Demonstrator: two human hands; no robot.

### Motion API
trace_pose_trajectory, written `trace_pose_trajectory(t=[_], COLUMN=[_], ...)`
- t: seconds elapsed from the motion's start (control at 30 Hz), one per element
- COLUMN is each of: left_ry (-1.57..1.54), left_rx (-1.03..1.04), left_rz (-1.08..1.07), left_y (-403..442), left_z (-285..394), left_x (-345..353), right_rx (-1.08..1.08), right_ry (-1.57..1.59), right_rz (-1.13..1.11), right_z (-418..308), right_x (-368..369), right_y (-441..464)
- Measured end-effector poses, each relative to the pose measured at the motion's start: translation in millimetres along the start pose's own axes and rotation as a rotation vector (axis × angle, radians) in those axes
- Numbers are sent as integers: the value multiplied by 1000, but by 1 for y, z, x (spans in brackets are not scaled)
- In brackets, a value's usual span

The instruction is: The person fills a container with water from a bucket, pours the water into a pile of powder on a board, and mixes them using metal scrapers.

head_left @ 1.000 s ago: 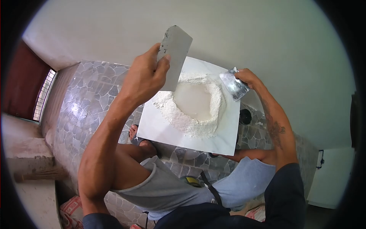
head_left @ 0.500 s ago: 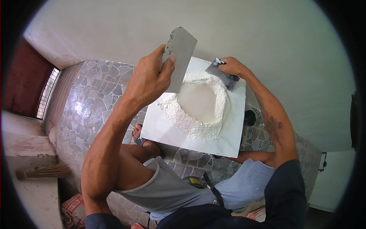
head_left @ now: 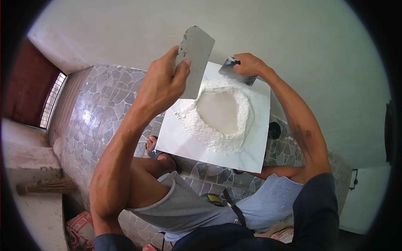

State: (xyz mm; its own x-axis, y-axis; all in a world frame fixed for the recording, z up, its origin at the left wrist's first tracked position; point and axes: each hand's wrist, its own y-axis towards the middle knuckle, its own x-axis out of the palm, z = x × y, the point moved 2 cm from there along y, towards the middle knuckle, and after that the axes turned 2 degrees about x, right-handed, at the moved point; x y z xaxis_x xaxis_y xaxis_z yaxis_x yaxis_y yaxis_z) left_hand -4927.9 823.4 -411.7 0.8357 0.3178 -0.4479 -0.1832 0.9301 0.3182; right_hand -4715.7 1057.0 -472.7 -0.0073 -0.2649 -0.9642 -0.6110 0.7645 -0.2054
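My left hand (head_left: pixel 167 79) grips a flat grey rectangular plate (head_left: pixel 196 58), raised over the upper left of a white board (head_left: pixel 176 144). My right hand (head_left: pixel 249 66) is closed on a metal scraper (head_left: pixel 228 72), held near the board's far edge. On the board lies a ring of white powder (head_left: pixel 213 140) around a pool of cloudy liquid (head_left: pixel 218 112). The scraper is just beyond the powder's far side; its handle is mostly hidden by my fingers.
Stone-patterned floor tiles (head_left: pixel 100 100) surround the board, with a wall (head_left: pixel 293 50) behind it. A dark round object (head_left: pixel 274 130) sits right of the board. At the left are a straw broom (head_left: pixel 50 187), a printed sack (head_left: pixel 81 228) and a dark red door (head_left: pixel 29 83).
My right hand has moved left and farther from my body with the scraper, which has turned to a flatter angle. My left hand and its plate have shifted only slightly.
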Motion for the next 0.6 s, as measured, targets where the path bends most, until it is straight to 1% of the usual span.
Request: trace_pose_trajectory(t=[0.07,0.17,0.2,0.27,0.33,0.47,0.6], left_ry=[-6,-17,7,52,12,35,42], left_rx=[-30,4,-21,-74,-48,-49,-47], left_rz=[-2,25,8,-31,-30,-40,30], left_y=[-2,-4,-4,-5,-5,-1,-2], left_z=[4,2,0,-3,-4,-9,-1], left_x=[-5,-9,-10,-13,-15,-18,-16], right_rx=[53,132,159,144,116,29,-67], right_ry=[-18,1,15,25,31,50,49], right_rz=[-32,-55,-59,-51,-76,-168,-210], right_z=[18,53,58,64,64,25,-11], right_x=[-1,14,18,22,26,20,27], right_y=[6,23,28,36,41,43,48])
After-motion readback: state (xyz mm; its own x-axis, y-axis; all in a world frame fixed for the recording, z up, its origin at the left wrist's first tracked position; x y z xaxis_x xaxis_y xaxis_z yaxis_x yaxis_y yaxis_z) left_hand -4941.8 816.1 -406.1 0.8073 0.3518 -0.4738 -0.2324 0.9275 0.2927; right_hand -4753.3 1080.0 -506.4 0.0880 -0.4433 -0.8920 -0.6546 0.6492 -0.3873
